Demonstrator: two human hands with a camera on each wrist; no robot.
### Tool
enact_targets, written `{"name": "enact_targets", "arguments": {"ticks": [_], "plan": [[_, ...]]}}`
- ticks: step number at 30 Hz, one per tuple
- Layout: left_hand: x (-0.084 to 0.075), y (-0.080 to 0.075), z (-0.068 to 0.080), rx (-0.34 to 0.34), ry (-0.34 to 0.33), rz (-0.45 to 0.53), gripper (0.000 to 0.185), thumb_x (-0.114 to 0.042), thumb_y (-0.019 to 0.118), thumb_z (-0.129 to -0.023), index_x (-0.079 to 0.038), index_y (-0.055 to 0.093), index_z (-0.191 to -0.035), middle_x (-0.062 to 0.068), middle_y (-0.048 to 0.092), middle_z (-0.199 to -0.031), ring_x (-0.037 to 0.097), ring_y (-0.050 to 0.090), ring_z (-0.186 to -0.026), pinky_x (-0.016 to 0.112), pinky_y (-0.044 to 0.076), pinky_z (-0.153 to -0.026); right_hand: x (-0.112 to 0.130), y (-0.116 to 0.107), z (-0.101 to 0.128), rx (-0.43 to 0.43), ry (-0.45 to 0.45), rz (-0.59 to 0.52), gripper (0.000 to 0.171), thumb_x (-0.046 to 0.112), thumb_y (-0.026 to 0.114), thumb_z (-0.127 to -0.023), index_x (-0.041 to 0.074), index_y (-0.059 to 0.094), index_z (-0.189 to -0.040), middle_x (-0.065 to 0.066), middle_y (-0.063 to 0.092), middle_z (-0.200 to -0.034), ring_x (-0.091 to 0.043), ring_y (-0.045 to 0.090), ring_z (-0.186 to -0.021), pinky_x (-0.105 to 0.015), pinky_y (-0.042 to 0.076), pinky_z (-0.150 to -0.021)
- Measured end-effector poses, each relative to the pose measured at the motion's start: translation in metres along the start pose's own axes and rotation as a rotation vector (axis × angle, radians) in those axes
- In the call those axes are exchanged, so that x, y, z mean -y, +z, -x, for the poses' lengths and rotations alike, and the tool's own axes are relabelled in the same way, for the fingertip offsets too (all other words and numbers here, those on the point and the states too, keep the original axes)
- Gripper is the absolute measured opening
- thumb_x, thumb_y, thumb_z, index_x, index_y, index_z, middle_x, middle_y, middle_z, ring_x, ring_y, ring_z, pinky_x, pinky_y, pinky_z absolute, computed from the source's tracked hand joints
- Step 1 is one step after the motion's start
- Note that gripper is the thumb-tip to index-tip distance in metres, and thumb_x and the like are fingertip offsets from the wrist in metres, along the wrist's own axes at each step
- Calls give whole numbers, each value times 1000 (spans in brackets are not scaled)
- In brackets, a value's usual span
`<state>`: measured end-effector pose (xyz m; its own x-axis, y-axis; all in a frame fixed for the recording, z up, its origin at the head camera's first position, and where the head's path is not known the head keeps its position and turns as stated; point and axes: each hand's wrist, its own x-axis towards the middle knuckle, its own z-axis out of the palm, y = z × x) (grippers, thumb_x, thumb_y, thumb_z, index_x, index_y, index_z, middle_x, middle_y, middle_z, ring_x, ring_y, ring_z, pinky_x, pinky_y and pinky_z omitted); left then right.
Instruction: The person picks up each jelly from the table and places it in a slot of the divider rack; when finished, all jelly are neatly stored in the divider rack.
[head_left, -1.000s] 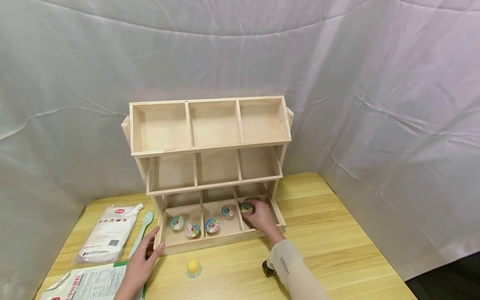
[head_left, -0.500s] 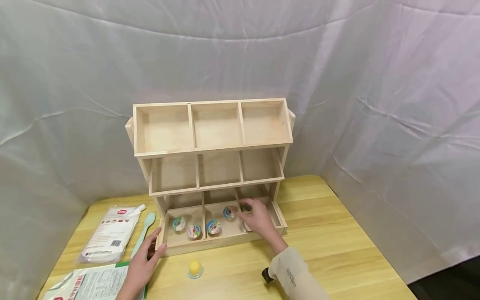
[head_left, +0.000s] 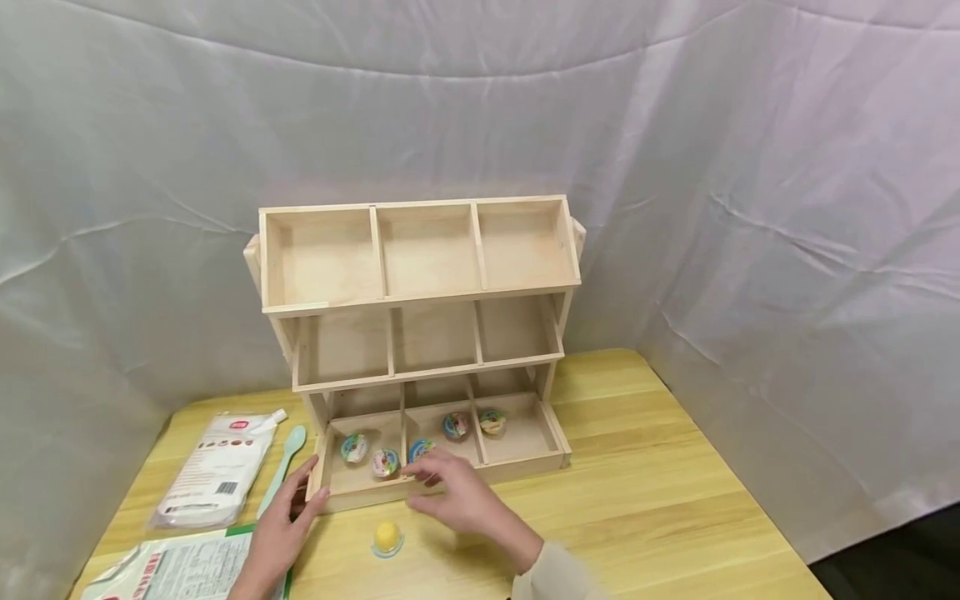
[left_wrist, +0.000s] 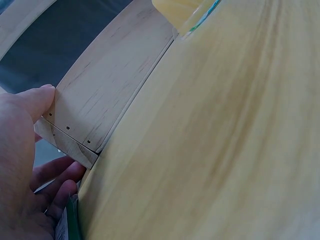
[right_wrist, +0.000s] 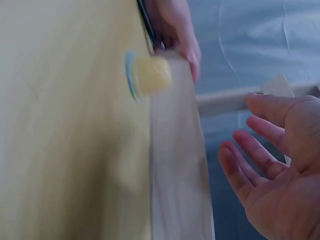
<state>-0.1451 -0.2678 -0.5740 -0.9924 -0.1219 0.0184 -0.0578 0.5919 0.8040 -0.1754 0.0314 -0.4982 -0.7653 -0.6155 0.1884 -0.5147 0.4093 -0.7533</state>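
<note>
A three-tier wooden rack [head_left: 422, 297] with divided trays stands on the table. My left hand [head_left: 279, 529] holds its front left corner; in the left wrist view the thumb is on the front board [left_wrist: 107, 75] and the fingers bend behind the side. My right hand [head_left: 463, 497], fingers loosely spread and holding nothing, hovers over the bottom tray's front edge. A yellow jelly cup [head_left: 387, 535] lies lid down on the table, left of that hand. Several jelly cups with printed lids lie in the bottom tray: two left, two middle, one in the right compartment [head_left: 492, 422].
At the left lie a white spouted pouch [head_left: 221, 471], a pale green spoon [head_left: 282, 471] and a green-edged printed packet [head_left: 191, 567]. Grey curtains [head_left: 480, 133] hang behind the rack and at both sides. The upper two tiers rise over the bottom tray.
My right hand has let go of a jelly cup in the bottom tray's right compartment and moved left and toward me, over the front edge. The left hand stays at the corner.
</note>
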Motion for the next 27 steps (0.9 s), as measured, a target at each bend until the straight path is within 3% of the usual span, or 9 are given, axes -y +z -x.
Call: {"name": "enact_targets", "arguments": {"ticks": [6, 14, 27], "plan": [[-1, 0, 0, -1, 4, 5, 59, -54, 47, -96, -37, 28, -149, 8, 50, -131, 18, 57, -97, 29, 48, -73, 5, 23, 1, 101, -61, 46, 33, 29, 67, -91, 20, 63, -123, 12, 61, -117, -7, 61, -100, -23, 50, -84], [1, -1, 0, -7, 11, -10, 59, -54, 47, -96, -38, 27, -149, 11, 49, -134, 20, 56, -102, 31, 48, -74, -1, 43, -1, 130, -133, 170, 34, 25, 72, -87, 16, 66, -120, 9, 63, -113, -1, 57, -96, -17, 48, -81], [-2, -2, 1, 14, -17, -4, 60, -56, 46, -96, -39, 26, -149, 9, 49, -133, 19, 56, -100, 31, 48, -74, -3, 56, -2, 142, -93, 311, 33, 29, 75, -83, 22, 69, -115, 18, 61, -104, 5, 51, -89, -11, 42, -77]]}}
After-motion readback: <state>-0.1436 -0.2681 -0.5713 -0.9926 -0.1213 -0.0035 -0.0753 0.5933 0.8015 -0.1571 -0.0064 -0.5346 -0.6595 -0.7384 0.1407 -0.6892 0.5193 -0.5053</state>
